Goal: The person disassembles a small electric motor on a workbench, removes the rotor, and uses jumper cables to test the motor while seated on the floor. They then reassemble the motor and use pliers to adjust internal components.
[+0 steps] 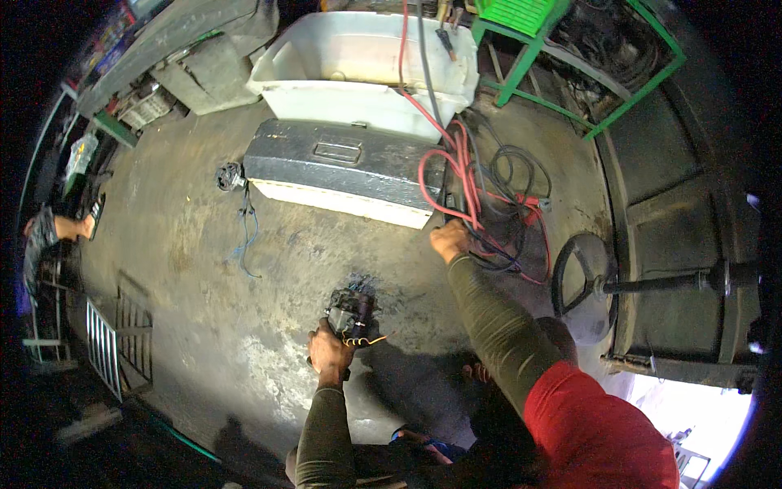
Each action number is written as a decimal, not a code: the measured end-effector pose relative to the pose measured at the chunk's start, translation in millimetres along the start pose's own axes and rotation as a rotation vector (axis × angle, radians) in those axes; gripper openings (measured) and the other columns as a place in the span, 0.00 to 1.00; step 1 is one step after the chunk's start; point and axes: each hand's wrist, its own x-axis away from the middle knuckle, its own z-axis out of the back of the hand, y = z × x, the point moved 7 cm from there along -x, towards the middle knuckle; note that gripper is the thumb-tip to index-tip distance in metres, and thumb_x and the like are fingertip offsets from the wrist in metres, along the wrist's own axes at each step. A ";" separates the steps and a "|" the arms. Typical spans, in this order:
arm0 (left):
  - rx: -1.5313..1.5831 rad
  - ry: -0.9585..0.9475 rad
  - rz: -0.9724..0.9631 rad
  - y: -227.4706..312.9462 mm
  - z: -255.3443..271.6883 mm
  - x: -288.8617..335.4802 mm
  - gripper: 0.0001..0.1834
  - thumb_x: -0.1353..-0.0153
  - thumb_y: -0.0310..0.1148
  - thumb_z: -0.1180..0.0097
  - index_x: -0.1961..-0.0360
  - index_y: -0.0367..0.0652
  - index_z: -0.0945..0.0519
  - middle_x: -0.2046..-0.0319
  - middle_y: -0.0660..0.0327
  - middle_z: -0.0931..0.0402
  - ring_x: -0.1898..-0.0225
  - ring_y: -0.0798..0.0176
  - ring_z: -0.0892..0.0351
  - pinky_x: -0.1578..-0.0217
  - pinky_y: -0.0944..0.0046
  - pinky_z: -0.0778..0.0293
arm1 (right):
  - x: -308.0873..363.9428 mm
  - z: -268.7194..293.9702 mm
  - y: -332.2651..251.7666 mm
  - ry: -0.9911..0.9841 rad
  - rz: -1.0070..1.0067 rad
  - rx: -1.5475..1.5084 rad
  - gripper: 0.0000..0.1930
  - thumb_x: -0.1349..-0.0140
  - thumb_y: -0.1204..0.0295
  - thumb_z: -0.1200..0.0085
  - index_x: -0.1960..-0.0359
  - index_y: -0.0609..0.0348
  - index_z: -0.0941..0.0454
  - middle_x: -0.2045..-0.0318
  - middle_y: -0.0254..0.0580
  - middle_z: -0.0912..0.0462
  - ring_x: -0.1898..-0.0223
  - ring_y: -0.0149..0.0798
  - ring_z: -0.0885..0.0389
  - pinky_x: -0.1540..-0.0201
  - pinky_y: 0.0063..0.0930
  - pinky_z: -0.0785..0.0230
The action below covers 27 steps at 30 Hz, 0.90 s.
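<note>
My left hand (pixel 329 349) is closed on the near side of a dark metal motor-like part (pixel 352 310) on the floor. This part has a rounded body, and a coiled yellow wire (pixel 364 341) sticks out to its right. Farther off, my right arm stretches forward, and my right hand (pixel 450 240) is closed at the black end of a cable (pixel 450 205) beside the toolbox. Its exact shape is partly hidden by my fingers. Thick red cables (pixel 466 175) loop down next to this hand, with a red clamp (pixel 532 210) lying to the right.
A long black-lidded toolbox (pixel 326 155) lies before a white open tub (pixel 358 106). Left of it are a small dark part (pixel 230 176) and blue wires (pixel 247 236). A steering wheel (pixel 585 279) on a column stands right, below a green metal frame (pixel 599 130). Another person's foot (pixel 88 224) shows far left.
</note>
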 end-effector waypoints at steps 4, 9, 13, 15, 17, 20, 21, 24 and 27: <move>-0.036 -0.032 0.038 1.6 -6.3 -10.4 0.49 0.55 0.39 0.17 0.32 0.39 0.29 0.46 0.47 0.15 0.36 0.41 0.24 0.34 0.44 0.30 | -130.5 -43.9 40.8 0.066 0.529 0.303 0.20 0.38 0.59 0.52 0.70 0.60 0.11 0.58 0.54 0.09 0.55 0.63 0.13 0.46 0.50 0.22; 0.001 -0.012 -0.012 -2.0 -3.5 -12.4 0.44 0.53 0.39 0.19 0.35 0.42 0.26 0.44 0.48 0.15 0.34 0.43 0.25 0.34 0.43 0.30 | -206.6 -30.8 54.4 -0.202 1.060 0.567 0.12 0.39 0.60 0.39 0.68 0.54 0.13 0.64 0.48 0.11 0.58 0.51 0.14 0.53 0.51 0.24; 0.152 -0.074 0.109 -10.7 3.1 -12.6 0.42 0.52 0.36 0.21 0.34 0.42 0.24 0.43 0.48 0.16 0.33 0.42 0.25 0.32 0.44 0.30 | -138.1 33.0 39.2 -0.879 0.723 0.407 0.12 0.43 0.65 0.29 0.62 0.57 0.14 0.64 0.46 0.13 0.65 0.44 0.14 0.63 0.45 0.25; 0.212 -0.051 0.150 -12.1 9.0 -12.0 0.42 0.52 0.35 0.22 0.33 0.43 0.24 0.43 0.47 0.16 0.32 0.42 0.25 0.31 0.44 0.30 | -82.1 61.7 54.4 -0.788 0.098 0.019 0.11 0.39 0.67 0.31 0.60 0.59 0.14 0.60 0.44 0.12 0.64 0.38 0.14 0.64 0.37 0.25; 0.222 -0.069 0.157 -12.7 10.8 -12.3 0.44 0.52 0.35 0.22 0.31 0.44 0.25 0.44 0.46 0.16 0.32 0.42 0.25 0.31 0.44 0.30 | 1.5 78.5 65.1 -0.715 0.096 -0.192 0.12 0.38 0.67 0.31 0.57 0.60 0.13 0.57 0.43 0.12 0.61 0.37 0.14 0.61 0.34 0.24; 0.224 -0.062 0.134 -11.8 14.1 -13.4 0.45 0.52 0.37 0.21 0.31 0.42 0.26 0.45 0.43 0.15 0.36 0.40 0.21 0.32 0.43 0.28 | 117.3 61.8 46.0 -1.173 0.587 -0.400 0.17 0.35 0.63 0.32 0.50 0.61 0.15 0.52 0.47 0.14 0.52 0.41 0.16 0.50 0.36 0.26; 0.217 -0.086 0.115 -10.9 13.8 -13.5 0.46 0.51 0.38 0.21 0.30 0.41 0.26 0.45 0.42 0.15 0.37 0.39 0.20 0.33 0.43 0.27 | 153.2 51.6 41.6 -1.294 0.819 -0.474 0.19 0.34 0.61 0.32 0.48 0.61 0.16 0.50 0.48 0.14 0.49 0.42 0.17 0.47 0.37 0.28; 0.195 -0.078 0.071 -6.4 17.7 -12.3 0.47 0.50 0.42 0.21 0.30 0.38 0.28 0.48 0.40 0.14 0.43 0.38 0.14 0.39 0.44 0.21 | 235.1 28.5 47.0 -1.620 1.455 -0.635 0.24 0.32 0.56 0.34 0.45 0.62 0.20 0.46 0.51 0.17 0.42 0.46 0.20 0.38 0.40 0.32; 0.204 -0.099 0.105 -3.7 17.9 -8.7 0.46 0.48 0.43 0.22 0.31 0.37 0.29 0.49 0.40 0.14 0.44 0.38 0.14 0.41 0.45 0.20 | 266.3 -42.1 64.0 -1.924 1.274 -0.074 0.25 0.31 0.51 0.37 0.49 0.63 0.22 0.51 0.52 0.19 0.44 0.48 0.20 0.40 0.43 0.31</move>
